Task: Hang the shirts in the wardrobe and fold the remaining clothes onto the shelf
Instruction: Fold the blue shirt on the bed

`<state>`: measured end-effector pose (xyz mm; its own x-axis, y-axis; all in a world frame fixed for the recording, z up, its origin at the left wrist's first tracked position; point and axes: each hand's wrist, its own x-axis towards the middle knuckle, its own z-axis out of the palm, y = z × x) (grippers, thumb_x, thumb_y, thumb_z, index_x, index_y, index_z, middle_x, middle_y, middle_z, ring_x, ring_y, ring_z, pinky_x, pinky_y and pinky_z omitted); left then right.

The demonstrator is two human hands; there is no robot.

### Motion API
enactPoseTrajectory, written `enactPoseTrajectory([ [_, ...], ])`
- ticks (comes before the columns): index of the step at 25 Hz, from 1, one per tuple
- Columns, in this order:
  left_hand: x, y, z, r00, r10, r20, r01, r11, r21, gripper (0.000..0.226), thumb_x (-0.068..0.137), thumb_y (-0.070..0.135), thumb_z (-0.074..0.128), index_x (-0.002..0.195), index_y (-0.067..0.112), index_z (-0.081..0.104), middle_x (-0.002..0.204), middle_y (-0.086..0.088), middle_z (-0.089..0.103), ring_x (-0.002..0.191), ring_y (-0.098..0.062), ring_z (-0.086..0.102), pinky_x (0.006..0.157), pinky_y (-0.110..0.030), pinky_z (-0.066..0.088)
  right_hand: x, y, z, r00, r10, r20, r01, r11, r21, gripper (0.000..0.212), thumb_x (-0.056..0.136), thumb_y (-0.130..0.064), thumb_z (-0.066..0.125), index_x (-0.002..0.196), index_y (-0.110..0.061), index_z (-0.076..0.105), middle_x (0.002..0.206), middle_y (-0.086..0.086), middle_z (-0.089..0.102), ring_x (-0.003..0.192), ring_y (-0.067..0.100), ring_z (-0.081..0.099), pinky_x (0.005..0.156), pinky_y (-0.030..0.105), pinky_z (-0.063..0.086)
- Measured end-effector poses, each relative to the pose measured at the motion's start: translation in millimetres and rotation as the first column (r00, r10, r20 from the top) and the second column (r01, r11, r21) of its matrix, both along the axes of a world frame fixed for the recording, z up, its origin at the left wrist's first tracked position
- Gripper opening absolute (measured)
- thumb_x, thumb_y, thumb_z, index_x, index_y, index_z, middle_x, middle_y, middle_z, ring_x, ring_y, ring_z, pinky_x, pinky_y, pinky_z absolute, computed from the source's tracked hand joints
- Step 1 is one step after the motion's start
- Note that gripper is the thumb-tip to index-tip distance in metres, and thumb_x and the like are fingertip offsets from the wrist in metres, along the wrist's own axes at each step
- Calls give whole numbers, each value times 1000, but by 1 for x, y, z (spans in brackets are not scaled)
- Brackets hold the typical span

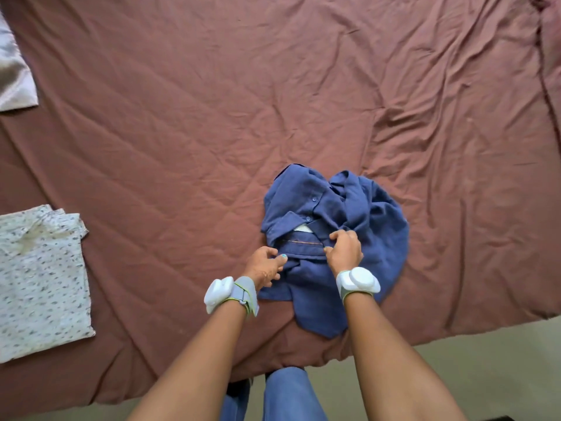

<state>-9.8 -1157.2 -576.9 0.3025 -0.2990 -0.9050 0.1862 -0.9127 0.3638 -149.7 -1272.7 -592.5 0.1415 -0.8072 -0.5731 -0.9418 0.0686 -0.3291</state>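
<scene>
A crumpled dark blue button shirt (376, 220) lies in a heap on the brown bed sheet (212, 132), near the bed's front edge. Its collar, with a white label, faces me. My left hand (265, 267) pinches the collar band at its left end, thumb on top. My right hand (344, 249) grips the collar at its right end, fingers curled into the cloth. Both wrists carry white sensor bands.
A folded white garment with a small dark print (42, 278) lies flat at the left edge of the bed. A pale satin pillow corner (13, 74) shows at the upper left. The floor (485, 369) runs along the bed's front edge, by my blue-trousered legs (288, 396).
</scene>
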Motion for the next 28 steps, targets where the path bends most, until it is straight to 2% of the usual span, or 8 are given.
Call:
enactPoseTrajectory([
  [4, 7, 1, 4, 993, -64, 97, 58, 996, 64, 50, 73, 22, 80, 116, 18, 56, 106, -9, 67, 83, -21, 61, 77, -34, 53, 14, -21, 41, 960, -3, 280, 20, 998, -57, 19, 77, -5, 65, 95, -11, 66, 95, 7, 69, 92, 25, 61, 82, 31, 43],
  [7, 14, -9, 44, 939, -234, -253, 246, 969, 17, 27, 83, 29, 74, 103, 17, 59, 89, -6, 68, 67, -17, 62, 60, -28, 51, 57, -34, 88, 819, -35, 573, -7, 998, 70, 10, 83, -9, 66, 88, -17, 64, 82, -1, 65, 77, 14, 59, 73, 27, 49],
  [11, 43, -32, 122, 967, 68, -245, -186, 848, -497, 48, 84, 12, 71, 122, 29, 47, 110, -5, 67, 83, -13, 65, 65, -31, 52, 121, -45, 170, 507, -288, 812, 18, 946, 324, 17, 87, -1, 56, 89, -17, 61, 73, 6, 56, 65, 17, 55, 58, 34, 52],
  [15, 87, -61, 203, 928, 272, -254, -372, 623, -689, 27, 74, 20, 78, 95, 15, 63, 79, -4, 65, 63, -12, 62, 58, -28, 51, 145, -30, 225, 471, -153, 869, -149, 957, 249, 12, 94, 3, 51, 99, -5, 59, 70, 8, 54, 43, 2, 49, 40, 18, 42],
  [18, 125, -59, 275, 964, 257, 62, -115, 618, -777, 11, 86, -2, 63, 83, 6, 57, 50, 5, 57, 39, -4, 51, 44, -21, 45, 156, -13, 287, 412, 57, 910, -396, 910, 122, 32, 96, 8, 41, 117, -13, 53, 73, 9, 64, 42, 12, 59, 40, 22, 43],
  [23, 167, -18, 392, 872, 171, 459, 295, 565, -770, 14, 92, -2, 57, 104, -1, 63, 85, -1, 61, 67, 6, 57, 69, -21, 46, 152, -31, 370, 511, 198, 836, 30, 968, -248, 43, 81, -2, 64, 118, -22, 52, 86, 6, 67, 59, 15, 61, 55, 31, 53],
  [26, 163, 12, 465, 859, 68, 507, 437, 417, -797, 14, 90, 11, 64, 104, 10, 67, 95, -2, 67, 85, -6, 61, 79, -23, 50, 155, -20, 408, 529, 455, 716, -302, 890, -342, 74, 62, 5, 69, 128, -18, 45, 104, -2, 60, 84, 0, 60, 70, 23, 52],
  [28, 162, 30, 507, 837, -8, 547, 507, 385, -771, 17, 83, 16, 71, 99, 20, 67, 96, 2, 69, 88, -5, 63, 82, -24, 51, 161, -4, 426, 436, 523, 732, -464, 828, -315, 55, 68, 17, 67, 113, -10, 50, 92, -7, 58, 71, -15, 57, 63, 8, 47],
])
